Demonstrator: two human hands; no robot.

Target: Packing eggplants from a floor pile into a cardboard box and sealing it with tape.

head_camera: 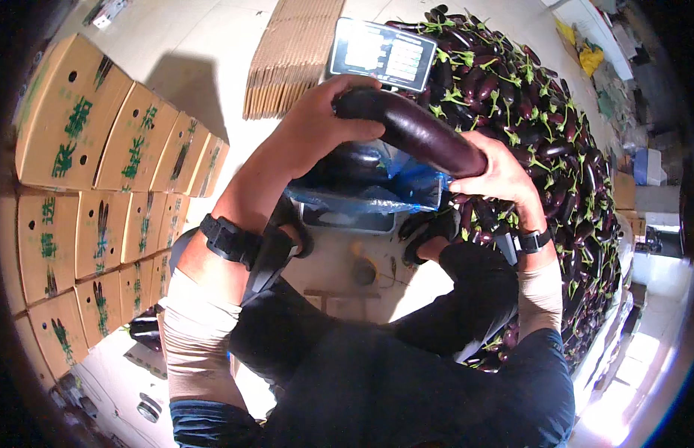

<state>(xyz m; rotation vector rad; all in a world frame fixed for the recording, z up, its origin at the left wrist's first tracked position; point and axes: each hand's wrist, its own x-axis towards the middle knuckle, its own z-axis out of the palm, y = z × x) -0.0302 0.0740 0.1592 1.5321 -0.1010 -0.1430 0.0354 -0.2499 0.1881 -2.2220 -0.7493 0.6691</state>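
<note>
A long dark purple eggplant [417, 129] is held up between both hands, slanting down to the right. My left hand [347, 109] grips its upper left end, thumb along the near side. At its lower right end, my right hand [495, 168] wraps the tip. Beneath it sits a container lined with blue plastic film [369, 201], with dark eggplants [352, 159] inside, partly hidden by my left arm. The container rests over a scale platform [347, 219]. Behind my left hand stands the scale's display panel [383, 53], lit and bearing writing too glared to make out.
A large heap of eggplants [526, 112] with green stems fills the right side. Printed cardboard cartons [128, 151] are stacked at the left. Flattened cardboard sheets [291, 56] lie beyond the container. A roll of tape [149, 407] is on the floor at lower left.
</note>
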